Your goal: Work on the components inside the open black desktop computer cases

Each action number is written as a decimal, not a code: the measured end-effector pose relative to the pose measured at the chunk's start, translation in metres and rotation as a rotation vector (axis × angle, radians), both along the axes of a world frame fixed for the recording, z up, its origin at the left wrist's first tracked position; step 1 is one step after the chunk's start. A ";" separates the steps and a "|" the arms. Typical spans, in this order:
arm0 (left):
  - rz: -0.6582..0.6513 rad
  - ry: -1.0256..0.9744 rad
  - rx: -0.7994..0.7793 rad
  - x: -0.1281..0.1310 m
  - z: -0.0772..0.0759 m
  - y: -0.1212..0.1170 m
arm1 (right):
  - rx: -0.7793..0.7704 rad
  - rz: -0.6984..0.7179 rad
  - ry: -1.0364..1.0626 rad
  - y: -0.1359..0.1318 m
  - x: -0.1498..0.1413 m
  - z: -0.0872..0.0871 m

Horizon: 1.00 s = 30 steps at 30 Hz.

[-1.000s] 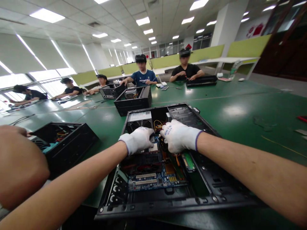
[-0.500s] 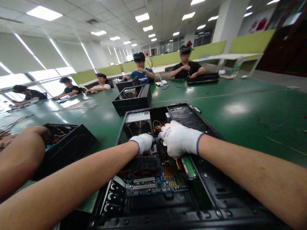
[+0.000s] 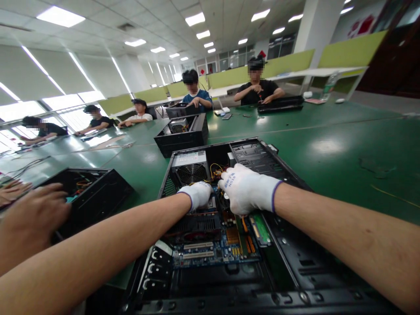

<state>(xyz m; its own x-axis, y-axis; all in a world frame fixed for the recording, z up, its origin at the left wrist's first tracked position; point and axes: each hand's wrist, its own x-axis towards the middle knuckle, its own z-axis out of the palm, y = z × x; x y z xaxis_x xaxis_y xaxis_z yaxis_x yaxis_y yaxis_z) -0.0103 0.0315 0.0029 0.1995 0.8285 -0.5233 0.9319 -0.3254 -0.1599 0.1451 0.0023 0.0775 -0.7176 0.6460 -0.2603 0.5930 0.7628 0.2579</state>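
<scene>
An open black computer case (image 3: pixel 229 291) lies in front of me, with a blue motherboard (image 3: pixel 200 258) inside. White gloves cover both my hands, which reach down to the board's far part. My left hand (image 3: pixel 198 195) bends its fingers downward just left of a dark round cooling fan (image 3: pixel 224 199); its fingertips are hidden. Over the fan's right side lies my right hand (image 3: pixel 244 188), fingers curled together and tips out of sight. Yellow wires (image 3: pixel 215 168) run just beyond the hands, beside the power supply (image 3: pixel 190 166). A green circuit board (image 3: pixel 261 229) sits below my right hand.
Another open case (image 3: pixel 95 197) stands at left, where a co-worker's bare hand (image 3: pixel 39 214) reaches in from the side. Farther off on the green table (image 3: pixel 344 175) is another black case (image 3: pixel 183 138). Several people sit around the table. A thin yellow wire (image 3: pixel 395 194) lies at right.
My hands stay almost in place at the fan. At left, the co-worker's hand has drawn back from the case with its fingers spreading. The view has shifted slightly.
</scene>
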 end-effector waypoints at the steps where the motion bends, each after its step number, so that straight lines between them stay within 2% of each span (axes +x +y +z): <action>1: 0.004 -0.001 0.000 0.000 0.000 0.000 | 0.002 -0.002 -0.001 0.000 0.000 0.000; 30: -0.015 -0.028 0.065 0.001 -0.001 0.000 | 0.013 0.002 0.005 0.000 0.001 -0.001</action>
<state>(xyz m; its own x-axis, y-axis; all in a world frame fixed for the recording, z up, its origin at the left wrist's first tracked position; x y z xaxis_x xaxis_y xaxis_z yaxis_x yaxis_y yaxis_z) -0.0097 0.0318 0.0019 0.2258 0.8572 -0.4628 0.9316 -0.3289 -0.1547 0.1459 0.0020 0.0767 -0.7203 0.6477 -0.2483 0.5928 0.7607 0.2643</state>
